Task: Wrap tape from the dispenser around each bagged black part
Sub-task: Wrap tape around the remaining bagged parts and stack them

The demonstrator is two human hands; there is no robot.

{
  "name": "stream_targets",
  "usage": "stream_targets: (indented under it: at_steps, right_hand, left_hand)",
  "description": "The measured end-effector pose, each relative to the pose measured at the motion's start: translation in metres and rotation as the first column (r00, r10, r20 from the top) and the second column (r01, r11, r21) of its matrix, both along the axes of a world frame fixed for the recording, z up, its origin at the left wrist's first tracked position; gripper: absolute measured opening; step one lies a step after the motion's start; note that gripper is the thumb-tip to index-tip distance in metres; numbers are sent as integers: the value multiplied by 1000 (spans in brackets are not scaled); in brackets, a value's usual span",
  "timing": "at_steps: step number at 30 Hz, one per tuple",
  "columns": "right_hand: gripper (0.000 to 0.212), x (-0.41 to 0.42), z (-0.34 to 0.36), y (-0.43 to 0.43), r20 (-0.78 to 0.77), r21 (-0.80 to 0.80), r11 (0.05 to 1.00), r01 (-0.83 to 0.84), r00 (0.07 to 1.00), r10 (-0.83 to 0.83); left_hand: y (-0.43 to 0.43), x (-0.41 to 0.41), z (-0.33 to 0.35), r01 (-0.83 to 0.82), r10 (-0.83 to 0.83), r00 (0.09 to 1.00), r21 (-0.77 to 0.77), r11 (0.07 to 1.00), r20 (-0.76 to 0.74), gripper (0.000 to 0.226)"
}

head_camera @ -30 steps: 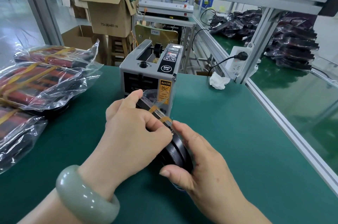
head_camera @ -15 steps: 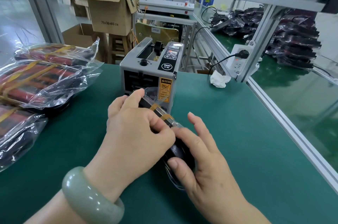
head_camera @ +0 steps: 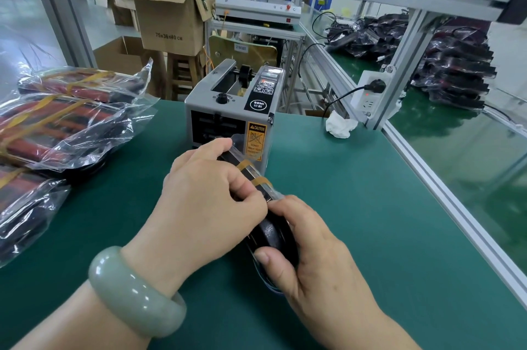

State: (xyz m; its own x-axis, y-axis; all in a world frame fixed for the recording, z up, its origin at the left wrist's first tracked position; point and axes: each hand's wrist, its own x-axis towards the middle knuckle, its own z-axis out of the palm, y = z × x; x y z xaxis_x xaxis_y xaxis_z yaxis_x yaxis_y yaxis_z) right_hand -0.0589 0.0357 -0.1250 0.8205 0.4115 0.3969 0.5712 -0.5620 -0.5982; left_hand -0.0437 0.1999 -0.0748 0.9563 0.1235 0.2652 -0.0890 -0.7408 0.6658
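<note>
Dispenser (head_camera: 228,112) ahead, bags (head_camera: 62,132) l.; rt mat (head_camera: 356,207) prob. open

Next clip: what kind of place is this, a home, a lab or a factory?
Most likely a factory packing bench: an automatic tape dispenser stands on a green mat inside an aluminium frame, with stacks of taped, bagged parts at the left and cardboard boxes behind.

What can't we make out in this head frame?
Head view only.
Bagged black part: mostly covered by the left hand and right hand; full shape hidden.
Amber tape: its underside run is hidden by the part.
Dispenser outlet: partly blocked by the left hand; a waiting strip cannot be told.
Taped bags: cut off by the left edge.
</note>
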Motion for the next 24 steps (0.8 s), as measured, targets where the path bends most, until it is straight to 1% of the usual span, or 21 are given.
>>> stream_targets:
  at_steps: [2,4,5,6,9,10,11,14,15,17,19,20,22,23,24]
  right_hand:
    - [46,-1,-2,-1,-15,61,998,13,1000,-12]
    - [53,0,-6,-2,-19,98,995,28,999,-26]
    - [58,1,-8,-3,-14,100,994,36,999,-35]
    - [60,2,-9,-4,-14,103,994,43,999,-42]
    - [59,4,-8,-5,-24,111,993,46,999,-44]
    - [58,4,-7,-5,-24,103,994,42,999,-40]
    - [58,4,-7,-6,-28,93,995,38,999,-36]
    - [51,5,-8,-7,-69,94,995,41,997,-35]
    - [48,5,-7,-7,-83,94,995,45,996,-37]
    - [49,5,-6,-7,-106,94,994,56,993,-46]
    - [49,5,-7,-8,-135,96,993,70,989,-56]
    - [48,6,-7,-8,-152,97,992,75,987,-60]
    - [47,6,-6,-8,-175,93,994,63,984,-46]
    - [48,6,-6,-9,-175,96,994,49,984,-32]
    - [49,6,-6,-9,-180,106,994,33,984,-13]
  left_hand:
    - [4,3,0,-32,33,998,-23,999,58,6]
    - [10,7,1,-50,58,994,-93,994,87,7]
    - [10,8,2,-40,50,995,-114,993,90,14]
    - [10,9,1,-18,29,995,-105,994,97,26]
    - [3,11,-5,42,-44,996,25,999,72,66]
    - [1,13,-7,38,-39,998,42,998,38,70]
    - [1,15,-7,28,-28,1000,27,999,6,63]
    - [6,24,-3,33,-33,999,-58,998,3,14]
    - [8,26,-2,43,-43,999,-67,997,6,6]
    - [10,30,-2,75,-76,997,-54,996,-16,9]
    - [10,28,1,114,-114,993,11,993,-43,30]
    - [10,28,4,147,-145,989,100,984,-29,41]
    - [10,31,11,280,-292,956,283,917,3,49]
    - [11,34,16,380,-393,919,316,869,-27,48]
    - [11,38,21,477,-474,876,301,825,-89,42]
